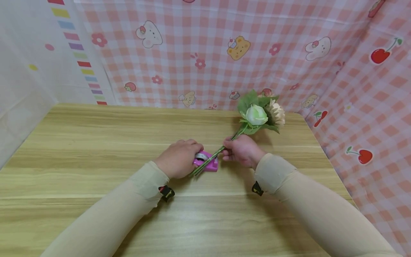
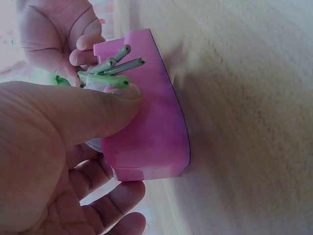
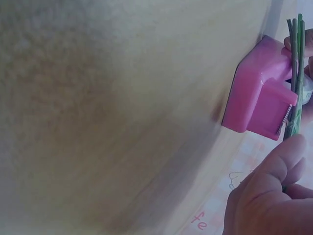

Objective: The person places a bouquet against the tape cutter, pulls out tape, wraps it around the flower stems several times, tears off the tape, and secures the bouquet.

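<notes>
While the left hand (image 1: 178, 157) grips (likely steadying) the dispenser (image 1: 213, 166), right fingers (image 1: 229, 152) pinch stems (image 1: 215, 154), blooms (image 1: 257, 115) toward the table's far edge (image 1: 144, 111).

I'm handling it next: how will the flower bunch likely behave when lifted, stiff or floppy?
Probably stiff: the green stems of the flower bunch run straight beyond the right hand. It may feel head-heavy, since the blooms cluster at one end. The leaves look thin, so might bend.

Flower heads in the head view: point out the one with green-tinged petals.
The rounded, rose-like bloom, farther left: its pale petals are tinged green. The beige bloom on its right has frillier petals without that tinge.
</notes>
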Available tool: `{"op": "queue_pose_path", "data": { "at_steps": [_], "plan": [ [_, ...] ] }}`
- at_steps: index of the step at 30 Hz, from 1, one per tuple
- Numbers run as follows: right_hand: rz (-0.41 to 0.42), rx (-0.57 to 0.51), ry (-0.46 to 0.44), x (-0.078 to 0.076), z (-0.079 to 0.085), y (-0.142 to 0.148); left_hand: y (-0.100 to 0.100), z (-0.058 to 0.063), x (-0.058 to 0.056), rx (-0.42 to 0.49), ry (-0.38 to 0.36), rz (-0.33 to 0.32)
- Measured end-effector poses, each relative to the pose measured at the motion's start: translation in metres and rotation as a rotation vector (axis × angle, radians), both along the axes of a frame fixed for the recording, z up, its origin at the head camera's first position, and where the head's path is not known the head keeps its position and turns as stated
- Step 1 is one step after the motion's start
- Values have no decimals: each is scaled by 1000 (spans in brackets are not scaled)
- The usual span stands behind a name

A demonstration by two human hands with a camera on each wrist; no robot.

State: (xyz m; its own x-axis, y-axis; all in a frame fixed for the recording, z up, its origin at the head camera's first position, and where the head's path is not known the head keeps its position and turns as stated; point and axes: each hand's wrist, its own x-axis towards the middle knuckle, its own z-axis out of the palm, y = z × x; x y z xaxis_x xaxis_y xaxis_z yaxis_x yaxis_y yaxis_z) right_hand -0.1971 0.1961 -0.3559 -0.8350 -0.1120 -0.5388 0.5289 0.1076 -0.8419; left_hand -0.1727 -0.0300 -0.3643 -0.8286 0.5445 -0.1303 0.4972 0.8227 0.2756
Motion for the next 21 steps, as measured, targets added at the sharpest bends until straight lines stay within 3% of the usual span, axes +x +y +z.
{"op": "queue_pose_path", "data": {
  "at_steps": [8,21],
  "plan": [
    [-60,-41,33,2,-2,-5,0,1,0,1,-10,1],
    [-58,0,40,4,0,-11,0,1,0,-2,2,-11]
  ]
}}
